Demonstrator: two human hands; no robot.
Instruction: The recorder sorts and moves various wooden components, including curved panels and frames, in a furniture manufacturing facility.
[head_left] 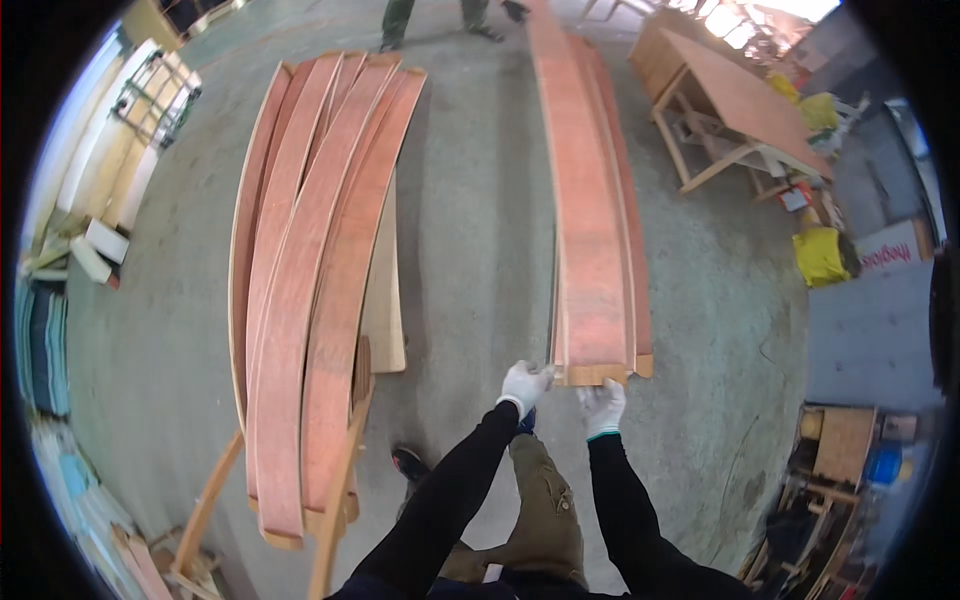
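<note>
Far end of the long reddish-brown plywood boards (pixel 590 220) cut off at the top edge; legs only of another person (pixel 430 20) visible there. Stacked flat on the grey concrete floor (pixel 480 220), right of centre, faces red-stained, pale wood showing at the near end. Left hand (pixel 524 384), white-gloved, at the stack's near left corner, fingers curled on it. Right hand (pixel 604 404), white-gloved, just below the near end; grip impossible to tell. At left, a fanned pile of similar red boards (pixel 310 270) on wooden trestles (pixel 335 500).
</note>
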